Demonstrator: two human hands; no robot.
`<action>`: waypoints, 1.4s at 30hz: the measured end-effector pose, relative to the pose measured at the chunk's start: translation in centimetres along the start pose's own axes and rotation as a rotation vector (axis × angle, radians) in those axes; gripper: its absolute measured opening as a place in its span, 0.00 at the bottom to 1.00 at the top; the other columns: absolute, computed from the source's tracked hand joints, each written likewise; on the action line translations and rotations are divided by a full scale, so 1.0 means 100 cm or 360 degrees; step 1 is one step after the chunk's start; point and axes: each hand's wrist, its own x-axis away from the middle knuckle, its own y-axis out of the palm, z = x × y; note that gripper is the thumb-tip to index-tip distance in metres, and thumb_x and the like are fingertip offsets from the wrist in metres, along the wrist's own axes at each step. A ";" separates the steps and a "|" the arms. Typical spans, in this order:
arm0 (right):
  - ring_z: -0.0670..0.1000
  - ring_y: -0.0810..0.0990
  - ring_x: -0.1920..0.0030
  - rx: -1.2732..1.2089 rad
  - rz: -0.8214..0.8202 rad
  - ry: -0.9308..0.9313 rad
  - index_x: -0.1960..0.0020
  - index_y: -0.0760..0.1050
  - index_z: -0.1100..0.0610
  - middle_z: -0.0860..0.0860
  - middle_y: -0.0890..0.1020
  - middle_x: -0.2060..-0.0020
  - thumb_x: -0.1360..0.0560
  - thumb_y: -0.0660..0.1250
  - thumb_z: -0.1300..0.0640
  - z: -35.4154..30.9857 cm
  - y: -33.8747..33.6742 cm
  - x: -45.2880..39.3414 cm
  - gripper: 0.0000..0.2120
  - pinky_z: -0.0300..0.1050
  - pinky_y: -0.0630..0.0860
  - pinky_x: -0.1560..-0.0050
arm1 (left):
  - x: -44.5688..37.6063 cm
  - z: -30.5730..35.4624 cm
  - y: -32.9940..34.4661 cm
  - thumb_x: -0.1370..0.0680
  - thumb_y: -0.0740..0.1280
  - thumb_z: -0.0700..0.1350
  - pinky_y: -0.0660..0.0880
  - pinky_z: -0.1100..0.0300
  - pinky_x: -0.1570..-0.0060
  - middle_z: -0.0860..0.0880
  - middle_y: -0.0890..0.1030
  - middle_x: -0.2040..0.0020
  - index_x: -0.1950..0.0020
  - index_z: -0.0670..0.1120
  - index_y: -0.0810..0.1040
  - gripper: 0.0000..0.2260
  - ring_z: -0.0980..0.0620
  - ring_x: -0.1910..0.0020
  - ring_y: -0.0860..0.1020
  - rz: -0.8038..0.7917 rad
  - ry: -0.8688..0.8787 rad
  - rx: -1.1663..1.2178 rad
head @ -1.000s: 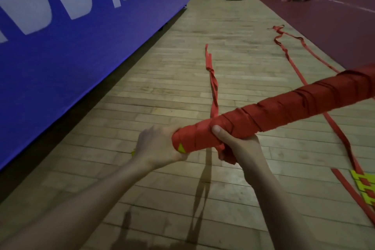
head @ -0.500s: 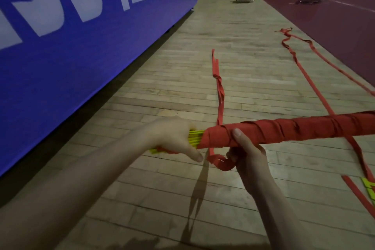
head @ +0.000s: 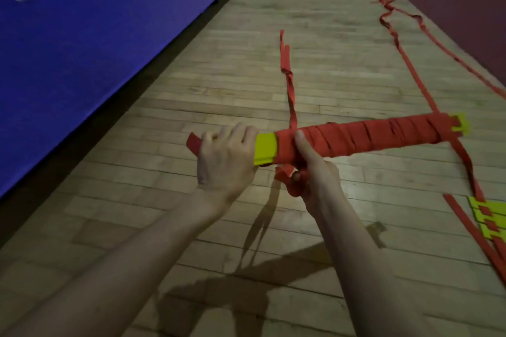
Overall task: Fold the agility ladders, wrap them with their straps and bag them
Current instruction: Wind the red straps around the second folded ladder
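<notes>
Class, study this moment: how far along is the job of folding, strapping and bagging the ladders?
Done: one ladder is folded into a bundle wound mostly in red strap. In hand: the left hand grips its yellow end, the right hand holds the wrapped part, with loose strap trailing. Left: another ladder lies unfolded on the floor; no bag shows.

Both forearms are reaching forward; the left hand (head: 226, 161) and right hand (head: 310, 169) are each curling closed in a grip.

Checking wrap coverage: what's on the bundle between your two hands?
In the head view, between the left hand and right hand a bare yellow stretch of the bundle shows, not covered by red strap.
</notes>
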 end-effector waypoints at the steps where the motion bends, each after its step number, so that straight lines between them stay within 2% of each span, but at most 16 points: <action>1: 0.47 0.69 0.76 -0.0048 0.0059 0.0038 0.53 0.76 0.62 0.55 0.75 0.68 0.33 0.77 0.47 0.002 0.001 -0.003 0.21 0.42 0.74 0.70 | 0.002 0.003 0.003 0.36 0.77 0.48 0.71 0.52 0.58 0.47 0.79 0.57 0.50 0.45 0.76 0.19 0.45 0.57 0.78 0.0069 0.0071 -0.0051; 4: 0.44 0.65 0.81 -0.0172 0.0057 0.0094 0.62 0.73 0.58 0.49 0.69 0.77 0.35 0.78 0.51 0.009 -0.009 -0.008 0.16 0.59 0.77 0.52 | -0.004 0.003 -0.005 0.35 0.74 0.59 0.71 0.53 0.56 0.49 0.78 0.52 0.46 0.47 0.74 0.25 0.46 0.53 0.77 -0.0270 0.0168 0.0039; 8: 0.44 0.66 0.81 -0.0099 -0.0141 -0.0037 0.65 0.72 0.56 0.47 0.64 0.79 0.37 0.73 0.47 0.011 -0.027 -0.002 0.16 0.42 0.68 0.72 | -0.042 -0.024 -0.029 0.36 0.75 0.62 0.75 0.56 0.53 0.56 0.77 0.53 0.48 0.57 0.72 0.22 0.55 0.53 0.76 -0.1588 -0.0100 0.0843; 10: 0.45 0.66 0.79 -0.0045 -0.0231 -0.0101 0.63 0.72 0.58 0.47 0.65 0.79 0.35 0.72 0.46 0.007 -0.031 -0.002 0.16 0.40 0.69 0.75 | -0.051 -0.026 -0.031 0.36 0.77 0.58 0.76 0.58 0.55 0.55 0.76 0.57 0.55 0.57 0.72 0.17 0.54 0.56 0.76 -0.1794 -0.0113 0.0999; 13: 0.46 0.69 0.77 0.0199 -0.0249 -0.0135 0.57 0.74 0.60 0.47 0.72 0.76 0.31 0.70 0.43 0.002 -0.040 -0.009 0.19 0.41 0.69 0.73 | -0.032 -0.008 -0.021 0.37 0.77 0.60 0.76 0.59 0.60 0.55 0.78 0.60 0.53 0.54 0.77 0.18 0.55 0.59 0.78 -0.1318 -0.0082 0.0883; 16: 0.50 0.81 0.69 0.0376 -0.0133 0.0076 0.47 0.79 0.63 0.53 0.85 0.63 0.37 0.72 0.32 0.007 -0.046 -0.017 0.36 0.47 0.78 0.65 | -0.005 0.012 -0.009 0.32 0.71 0.63 0.70 0.59 0.60 0.54 0.80 0.52 0.43 0.54 0.76 0.22 0.51 0.54 0.79 -0.0810 -0.0028 0.0549; 18: 0.53 0.81 0.67 0.0473 -0.0106 0.0157 0.46 0.79 0.63 0.56 0.85 0.60 0.40 0.72 0.27 0.012 -0.045 -0.019 0.42 0.48 0.78 0.64 | 0.009 0.023 -0.002 0.29 0.70 0.59 0.68 0.58 0.63 0.52 0.80 0.50 0.41 0.51 0.74 0.21 0.48 0.54 0.79 -0.0641 0.0051 0.0291; 22: 0.48 0.72 0.75 0.0307 -0.0105 0.0156 0.52 0.76 0.60 0.56 0.78 0.66 0.31 0.72 0.38 0.019 -0.038 -0.020 0.24 0.38 0.68 0.75 | 0.027 0.020 0.014 0.39 0.77 0.44 0.69 0.60 0.75 0.49 0.78 0.64 0.56 0.46 0.79 0.14 0.47 0.70 0.77 0.0047 0.0269 0.0037; 25: 0.47 0.71 0.74 0.0106 -0.0131 0.0151 0.52 0.74 0.60 0.55 0.73 0.67 0.32 0.74 0.46 0.031 -0.039 -0.022 0.20 0.39 0.68 0.74 | 0.022 0.018 0.005 0.35 0.75 0.51 0.68 0.59 0.67 0.50 0.79 0.53 0.45 0.48 0.75 0.21 0.47 0.61 0.79 -0.0317 0.0199 0.0146; 27: 0.49 0.75 0.69 0.0074 -0.0147 0.0088 0.53 0.75 0.61 0.53 0.76 0.66 0.34 0.75 0.50 0.039 -0.044 -0.021 0.18 0.43 0.71 0.70 | 0.005 0.015 -0.003 0.31 0.72 0.59 0.72 0.56 0.58 0.51 0.77 0.48 0.40 0.52 0.70 0.25 0.47 0.51 0.78 -0.1130 0.0117 0.0333; 29: 0.49 0.75 0.68 0.0077 -0.0266 -0.0042 0.54 0.75 0.62 0.51 0.77 0.68 0.34 0.75 0.51 0.039 -0.046 -0.018 0.18 0.43 0.71 0.70 | -0.018 0.004 -0.006 0.32 0.75 0.54 0.75 0.56 0.54 0.51 0.77 0.52 0.47 0.51 0.71 0.20 0.48 0.52 0.78 -0.1891 -0.0174 0.0908; 30: 0.50 0.75 0.69 0.0130 -0.0322 -0.0106 0.54 0.75 0.64 0.52 0.77 0.69 0.33 0.74 0.50 0.036 -0.044 -0.018 0.19 0.44 0.71 0.69 | -0.024 -0.001 -0.006 0.32 0.77 0.50 0.76 0.57 0.56 0.50 0.79 0.55 0.51 0.50 0.74 0.16 0.49 0.55 0.79 -0.2059 -0.0322 0.1265; 32: 0.54 0.75 0.67 0.0248 -0.0377 -0.0206 0.50 0.75 0.69 0.58 0.77 0.65 0.32 0.73 0.45 0.027 -0.043 -0.018 0.27 0.48 0.72 0.65 | -0.021 -0.002 -0.004 0.34 0.78 0.46 0.75 0.59 0.62 0.51 0.79 0.62 0.58 0.50 0.76 0.12 0.52 0.61 0.79 -0.1931 -0.0422 0.1561; 34: 0.56 0.75 0.66 0.0380 -0.0389 -0.0193 0.48 0.76 0.70 0.60 0.77 0.63 0.32 0.74 0.42 0.018 -0.043 -0.018 0.31 0.52 0.75 0.62 | -0.008 0.006 -0.003 0.35 0.77 0.51 0.70 0.61 0.64 0.54 0.76 0.64 0.61 0.52 0.73 0.14 0.53 0.63 0.76 -0.1525 -0.0344 0.1254; 37: 0.53 0.77 0.69 0.0648 -0.0311 -0.0093 0.54 0.79 0.64 0.57 0.79 0.67 0.29 0.72 0.40 0.010 -0.040 -0.013 0.25 0.43 0.76 0.68 | 0.011 0.020 -0.003 0.31 0.72 0.56 0.71 0.59 0.60 0.55 0.73 0.61 0.49 0.53 0.71 0.16 0.51 0.60 0.76 -0.0909 -0.0142 0.0756; 42: 0.54 0.81 0.69 0.0640 -0.0175 0.0115 0.50 0.79 0.62 0.53 0.83 0.67 0.34 0.74 0.38 0.007 -0.030 0.000 0.28 0.48 0.80 0.64 | 0.035 0.029 0.003 0.32 0.74 0.53 0.66 0.61 0.64 0.50 0.79 0.55 0.41 0.46 0.73 0.24 0.49 0.59 0.79 -0.0505 0.0019 0.0512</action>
